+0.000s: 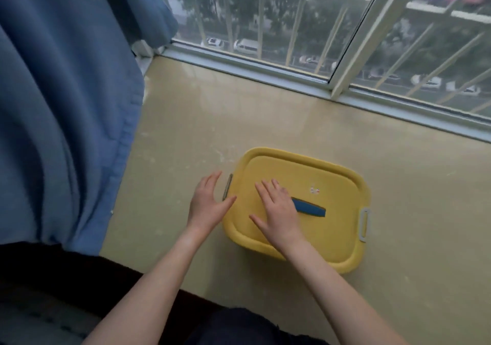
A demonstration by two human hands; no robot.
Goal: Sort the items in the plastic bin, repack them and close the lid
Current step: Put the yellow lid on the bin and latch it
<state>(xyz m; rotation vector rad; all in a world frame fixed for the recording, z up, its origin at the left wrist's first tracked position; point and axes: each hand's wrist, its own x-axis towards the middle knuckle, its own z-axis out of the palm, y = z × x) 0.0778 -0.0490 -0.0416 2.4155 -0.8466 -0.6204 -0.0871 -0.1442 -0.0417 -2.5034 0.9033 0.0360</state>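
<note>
two grips wide: right hand [276, 211] flat on yellow lid [326, 238], left hand [208, 204] at its left edge.

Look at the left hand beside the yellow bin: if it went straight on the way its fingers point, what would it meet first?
Likely the window frame. The left hand points past the grey latch on the bin, not at it, and only bare sill lies between. Its height is unclear.

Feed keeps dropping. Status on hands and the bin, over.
Left hand open, beside the grey side latch. Right hand flat on the yellow lid, over one end of the blue handle. Lid in place. Nothing in the way.
</note>
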